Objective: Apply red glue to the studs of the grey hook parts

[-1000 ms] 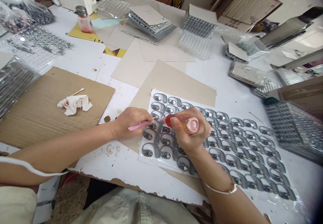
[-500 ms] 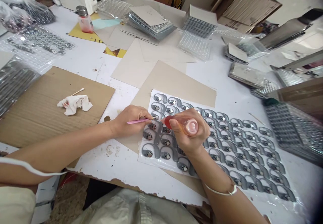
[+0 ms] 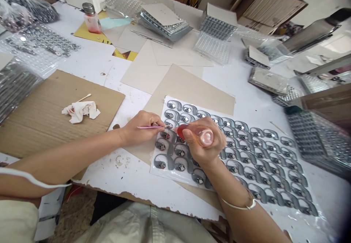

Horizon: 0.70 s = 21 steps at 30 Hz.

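Your left hand (image 3: 141, 130) pinches the pink stick (image 3: 149, 127); your right hand (image 3: 208, 147) wraps the squeeze bottle (image 3: 201, 133). Tips nearly meet over grey hook-shaped pieces (image 3: 170, 162), left end of sheet (image 3: 170, 176). Squeeze lightly, wrists steady.

Can read no word, number, brand or sign anywhere in the scene; can make out only dark marks on the small jar (image 3: 91, 21) at the far left, black print on the yellow sheet (image 3: 85, 34) under it, and faint specks on the grey card (image 3: 160, 13) topping the far middle stack (image 3: 178, 33); cannot tell letters from pattern on any, all too small or blurred
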Tool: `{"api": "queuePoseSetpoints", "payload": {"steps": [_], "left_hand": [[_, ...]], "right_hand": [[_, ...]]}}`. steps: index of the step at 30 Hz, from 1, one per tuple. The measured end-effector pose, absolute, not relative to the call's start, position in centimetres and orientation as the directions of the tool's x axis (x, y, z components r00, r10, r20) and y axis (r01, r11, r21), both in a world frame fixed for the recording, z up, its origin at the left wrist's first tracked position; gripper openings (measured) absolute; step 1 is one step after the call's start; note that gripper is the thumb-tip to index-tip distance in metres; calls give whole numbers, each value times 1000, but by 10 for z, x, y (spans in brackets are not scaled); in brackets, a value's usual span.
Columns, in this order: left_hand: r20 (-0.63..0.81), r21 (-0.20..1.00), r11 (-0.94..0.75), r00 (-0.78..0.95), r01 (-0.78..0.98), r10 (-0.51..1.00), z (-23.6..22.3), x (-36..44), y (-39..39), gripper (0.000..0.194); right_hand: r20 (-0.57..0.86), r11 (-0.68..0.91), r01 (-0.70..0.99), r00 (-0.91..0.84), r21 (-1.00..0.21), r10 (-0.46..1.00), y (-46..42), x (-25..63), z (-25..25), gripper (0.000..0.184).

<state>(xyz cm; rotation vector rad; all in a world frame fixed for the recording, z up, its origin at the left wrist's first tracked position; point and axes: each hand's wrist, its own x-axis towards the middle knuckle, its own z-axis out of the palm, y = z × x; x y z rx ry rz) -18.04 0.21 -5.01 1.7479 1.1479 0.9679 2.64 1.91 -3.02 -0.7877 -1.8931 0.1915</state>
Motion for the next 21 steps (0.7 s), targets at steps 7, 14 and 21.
{"api": "queuePoseSetpoints", "payload": {"steps": [7,14,21], "left_hand": [[78,947,-161,287,277,955,-47,-181,3,10],[70,946,-155,287,285,955,-46,-181,4,9],[84,943,-169,286,287,955,-46,-180,5,9]], "right_hand": [[799,811,367,-235,-455,554,20,27,-29,12],[778,791,411,-250,-453,576,20,27,-31,14],[774,784,443,-262,-435,577,20,25,-30,15]]}}
